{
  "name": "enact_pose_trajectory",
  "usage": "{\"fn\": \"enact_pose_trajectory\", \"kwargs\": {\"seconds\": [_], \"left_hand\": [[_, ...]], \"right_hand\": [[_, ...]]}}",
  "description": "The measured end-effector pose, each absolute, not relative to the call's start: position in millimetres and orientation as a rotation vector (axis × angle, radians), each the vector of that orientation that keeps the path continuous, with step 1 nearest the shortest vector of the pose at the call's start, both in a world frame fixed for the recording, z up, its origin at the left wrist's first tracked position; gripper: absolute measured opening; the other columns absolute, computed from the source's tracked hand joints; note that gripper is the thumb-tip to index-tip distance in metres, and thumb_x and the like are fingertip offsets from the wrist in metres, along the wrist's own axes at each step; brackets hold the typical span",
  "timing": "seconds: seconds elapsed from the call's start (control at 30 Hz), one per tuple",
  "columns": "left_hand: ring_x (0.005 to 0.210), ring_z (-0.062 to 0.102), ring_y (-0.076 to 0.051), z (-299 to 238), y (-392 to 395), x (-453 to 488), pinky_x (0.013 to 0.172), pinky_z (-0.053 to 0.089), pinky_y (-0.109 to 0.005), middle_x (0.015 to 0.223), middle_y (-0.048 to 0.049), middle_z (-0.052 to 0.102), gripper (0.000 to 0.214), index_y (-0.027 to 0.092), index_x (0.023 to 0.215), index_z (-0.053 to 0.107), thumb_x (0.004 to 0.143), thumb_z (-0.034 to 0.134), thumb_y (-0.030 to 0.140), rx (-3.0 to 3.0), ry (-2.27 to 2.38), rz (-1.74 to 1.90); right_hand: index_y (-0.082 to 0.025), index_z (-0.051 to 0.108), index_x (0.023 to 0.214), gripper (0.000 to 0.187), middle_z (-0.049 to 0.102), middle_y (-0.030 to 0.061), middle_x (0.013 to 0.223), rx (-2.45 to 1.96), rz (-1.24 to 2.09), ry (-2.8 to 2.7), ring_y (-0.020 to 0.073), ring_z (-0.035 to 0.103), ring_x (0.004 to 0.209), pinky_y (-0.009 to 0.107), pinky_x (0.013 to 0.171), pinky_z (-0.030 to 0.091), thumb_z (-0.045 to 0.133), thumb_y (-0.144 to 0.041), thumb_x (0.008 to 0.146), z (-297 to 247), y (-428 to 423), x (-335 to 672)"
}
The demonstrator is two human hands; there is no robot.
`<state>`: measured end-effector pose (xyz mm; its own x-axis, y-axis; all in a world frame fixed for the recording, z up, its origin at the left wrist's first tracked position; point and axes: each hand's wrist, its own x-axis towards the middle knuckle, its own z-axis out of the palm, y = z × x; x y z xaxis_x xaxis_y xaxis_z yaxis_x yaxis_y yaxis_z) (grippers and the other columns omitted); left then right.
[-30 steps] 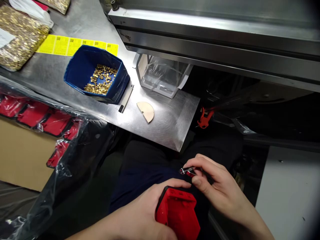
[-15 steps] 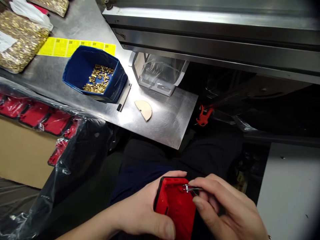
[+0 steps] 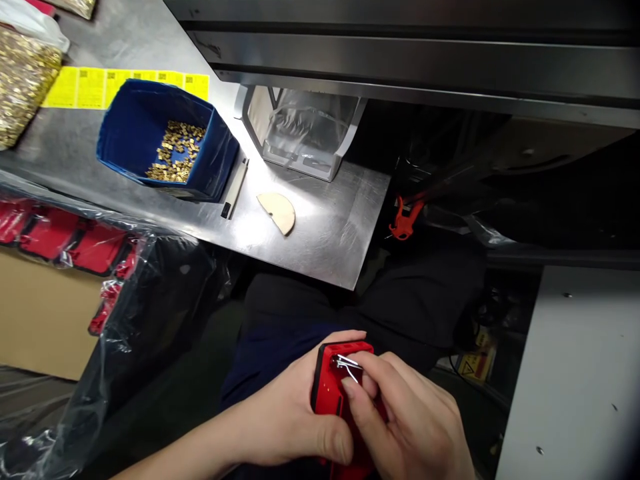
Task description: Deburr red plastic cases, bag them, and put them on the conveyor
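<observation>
My left hand (image 3: 295, 407) is wrapped round a red plastic shell with a black rim (image 3: 327, 393), its thumb lying over the near side. Between the thumb and forefinger of my right hand (image 3: 405, 413) are small silver nail clippers (image 3: 349, 365). Their jaws sit inside the shell's upper end, close to the inner corner by the rim. Whether they touch the plastic I cannot tell. My right hand hides much of the shell's lower part.
On the metal table (image 3: 320, 250) stand a blue bin (image 3: 220, 163) of small brass parts and a grey clear-fronted bin (image 3: 300, 167). A pale half-disc (image 3: 278, 211) and a marker-like stick (image 3: 235, 190) lie nearby. Red parts (image 3: 100, 247) sit in a plastic-lined box at left.
My right hand has moved left with the nail clippers, from the shell's right inner corner toward its left one. The whole view has shifted slightly.
</observation>
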<state>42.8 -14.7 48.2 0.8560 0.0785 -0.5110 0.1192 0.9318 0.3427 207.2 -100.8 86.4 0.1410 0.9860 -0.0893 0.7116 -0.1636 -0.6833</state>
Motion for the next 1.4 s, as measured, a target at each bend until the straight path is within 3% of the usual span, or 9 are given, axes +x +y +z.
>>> {"fn": "enact_pose_trajectory", "kwargs": {"seconds": [0.23, 0.43, 0.7, 0.8, 1.03, 1.17, 1.4], "left_hand": [[0.099, 0.068, -0.025, 48.1, -20.2, 40.7, 0.082, 0.049, -0.034, 0.111, -0.0021, 0.069, 0.103, 0.029, 0.15, 0.031, 0.067, 0.091, 0.017, 0.394, 0.58, -0.065], [0.101, 0.067, -0.026, 43.8, -16.5, 40.6, 0.083, 0.05, -0.035, 0.123, -0.0074, 0.069, 0.101, 0.028, 0.147, 0.037, 0.066, 0.096, 0.038, 0.438, 0.534, -0.06], [0.129, 0.056, -0.04, 40.6, -16.0, 42.9, 0.106, 0.043, -0.052, 0.137, -0.0149, 0.059, 0.104, 0.025, 0.15, 0.032, 0.07, 0.088, 0.059, 0.349, 0.413, -0.018], [0.133, 0.054, -0.04, 40.0, -14.5, 42.0, 0.109, 0.042, -0.052, 0.141, -0.0163, 0.056, 0.1, 0.024, 0.15, 0.033, 0.072, 0.084, 0.061, 0.338, 0.417, 0.015], [0.137, 0.051, -0.038, 36.3, -10.4, 38.5, 0.11, 0.041, -0.05, 0.147, -0.0176, 0.054, 0.095, 0.022, 0.151, 0.034, 0.077, 0.081, 0.061, 0.374, 0.406, 0.022], [0.134, 0.054, -0.036, 37.3, -8.0, 40.2, 0.11, 0.042, -0.048, 0.149, -0.0171, 0.053, 0.09, 0.023, 0.15, 0.036, 0.081, 0.079, 0.06, 0.373, 0.396, 0.031], [0.123, 0.058, -0.032, 42.9, -2.8, 42.5, 0.104, 0.045, -0.044, 0.129, -0.013, 0.063, 0.089, 0.02, 0.149, 0.042, 0.081, 0.073, 0.067, 0.441, 0.412, 0.044]], "right_hand": [[-0.016, 0.066, 0.111, 0.017, 0.069, 0.0043, 0.079, -1.891, 0.636, -1.733, 0.017, 0.064, 0.064, 0.029, 0.059, 0.049, 0.055, -0.02, 0.098, 86.0, -98.7, 211.4], [-0.01, 0.069, 0.105, 0.022, 0.067, 0.0063, 0.072, -1.815, 0.612, -1.947, 0.02, 0.065, 0.065, 0.031, 0.062, 0.051, 0.049, -0.018, 0.101, 91.1, -90.2, 220.1], [-0.021, 0.066, 0.105, 0.013, 0.061, -0.0005, 0.076, -1.874, 0.966, -1.515, 0.0143, 0.06, 0.065, 0.026, 0.06, 0.049, 0.054, -0.02, 0.1, 95.0, -90.6, 229.4], [-0.023, 0.066, 0.11, 0.014, 0.057, -0.0023, 0.073, -1.948, 0.905, -1.463, 0.0133, 0.057, 0.06, 0.026, 0.058, 0.048, 0.056, -0.022, 0.1, 90.4, -95.5, 229.9], [-0.015, 0.062, 0.124, 0.027, 0.074, 0.0091, 0.097, -1.763, 0.763, -1.765, 0.0233, 0.067, 0.082, 0.037, 0.075, 0.055, 0.059, -0.014, 0.097, 79.5, -100.1, 221.8], [-0.016, 0.062, 0.123, 0.027, 0.073, 0.008, 0.095, -1.777, 0.752, -1.719, 0.0221, 0.067, 0.081, 0.036, 0.073, 0.054, 0.062, -0.013, 0.096, 81.7, -96.5, 225.0], [-0.018, 0.062, 0.121, 0.024, 0.073, 0.0072, 0.1, -1.748, 0.783, -1.8, 0.0212, 0.066, 0.086, 0.037, 0.077, 0.052, 0.061, -0.013, 0.097, 82.4, -80.2, 241.5]]}}
